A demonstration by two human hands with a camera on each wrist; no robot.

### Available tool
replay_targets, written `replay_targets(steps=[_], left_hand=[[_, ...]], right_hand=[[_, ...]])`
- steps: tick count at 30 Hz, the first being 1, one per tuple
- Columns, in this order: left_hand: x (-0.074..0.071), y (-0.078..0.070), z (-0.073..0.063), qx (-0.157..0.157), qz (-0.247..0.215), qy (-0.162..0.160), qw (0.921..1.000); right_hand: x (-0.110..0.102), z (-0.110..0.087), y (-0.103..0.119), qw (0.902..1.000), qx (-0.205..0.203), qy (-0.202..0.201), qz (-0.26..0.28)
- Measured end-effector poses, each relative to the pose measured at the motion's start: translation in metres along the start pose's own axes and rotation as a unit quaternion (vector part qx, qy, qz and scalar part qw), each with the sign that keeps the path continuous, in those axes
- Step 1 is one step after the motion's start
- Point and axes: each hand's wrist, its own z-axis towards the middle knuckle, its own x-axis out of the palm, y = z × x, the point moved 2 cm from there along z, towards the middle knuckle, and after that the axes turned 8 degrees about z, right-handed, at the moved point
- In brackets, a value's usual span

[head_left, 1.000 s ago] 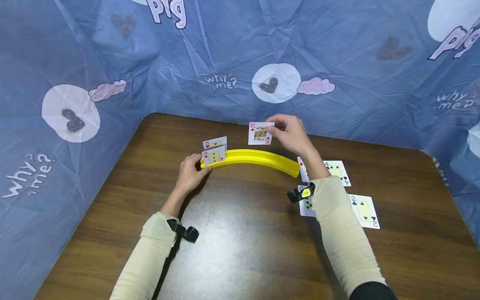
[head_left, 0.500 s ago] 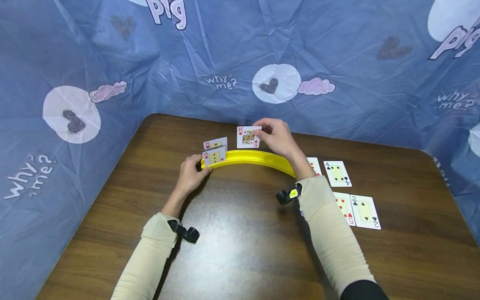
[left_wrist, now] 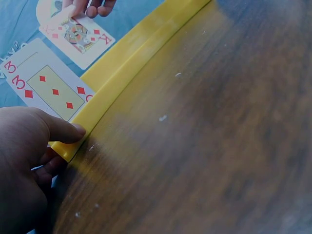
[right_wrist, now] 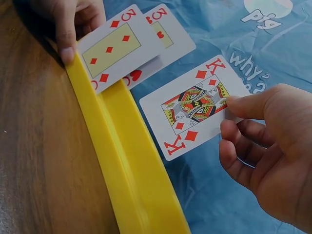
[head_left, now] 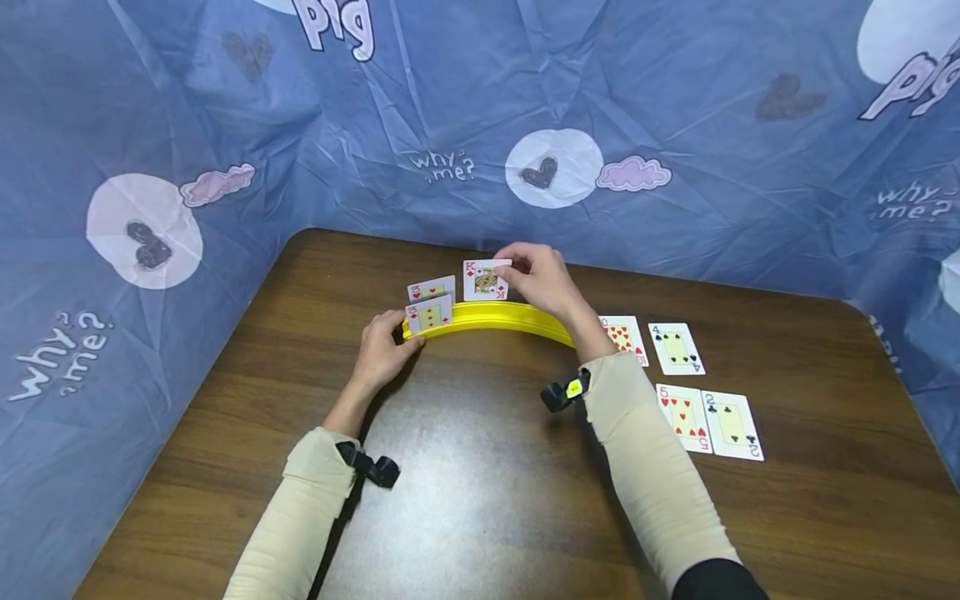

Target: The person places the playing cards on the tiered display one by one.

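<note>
My right hand (head_left: 543, 279) pinches the king of diamonds (right_wrist: 195, 105) by its right edge, thumb on the face. The card is held upright just above the back edge of the curved yellow card holder (head_left: 510, 315). At the holder's left end, my left hand (head_left: 381, 348) grips it between thumb and fingers. Two cards stand in the holder there: the three of diamonds (right_wrist: 114, 46) in the front groove and the three of hearts (right_wrist: 168, 44) behind it. In the left wrist view, the left thumb (left_wrist: 66, 130) lies on the holder's front edge, beside the three of diamonds.
Face up on the table's right side lie the four of spades (head_left: 677, 348), the ten of hearts (head_left: 624, 337), the five of hearts (head_left: 684, 419) and the two of clubs (head_left: 732, 426). My right forearm (head_left: 645, 450) passes over the holder's right end. A blue printed cloth (head_left: 450, 100) hangs behind the table.
My right hand has carried the king of diamonds left and down toward the holder, closer to the threes. The left hand has stayed on the holder's end.
</note>
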Motion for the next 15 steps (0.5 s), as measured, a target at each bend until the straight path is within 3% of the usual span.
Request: replay_targets(steps=[15], left_hand=[[-0.0007, -0.0003, -0.0005, -0.005, 0.0, 0.006, 1.0]], right_hand=[[0.0063, 0.0014, -0.0027, 1.0, 0.002, 0.005, -0.008]])
